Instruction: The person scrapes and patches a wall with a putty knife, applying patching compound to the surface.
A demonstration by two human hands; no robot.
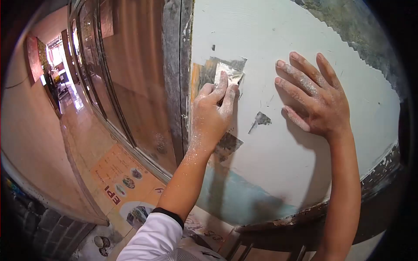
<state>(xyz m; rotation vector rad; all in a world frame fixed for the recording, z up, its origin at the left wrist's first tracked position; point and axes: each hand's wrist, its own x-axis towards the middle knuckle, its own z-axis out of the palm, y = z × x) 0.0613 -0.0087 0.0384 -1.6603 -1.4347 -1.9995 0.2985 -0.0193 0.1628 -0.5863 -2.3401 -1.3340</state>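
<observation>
My left hand (214, 102) grips a scraper (230, 73) with a broad, shiny metal blade, the index finger stretched along it. The blade lies against a bared dark and orange-brown patch (204, 78) in the white coating of a panel (265, 165). Most of the scraper's handle is hidden in the hand. To the right, my right hand (317, 95) rests on the white surface, fingers spread and holding nothing. White dust covers both hands. Between them, lower down, a small dark chip (261, 118) shows in the coating, and another bared patch (228, 145) lies below my left wrist.
A weathered wooden post (176, 65) borders the panel on the left, beside sliding glass doors (135, 74). An orange printed banner (122, 174) covers part of the floor. Blue-green paint (239, 191) shows low on the panel. Grey rough wall (348, 30) lies at upper right.
</observation>
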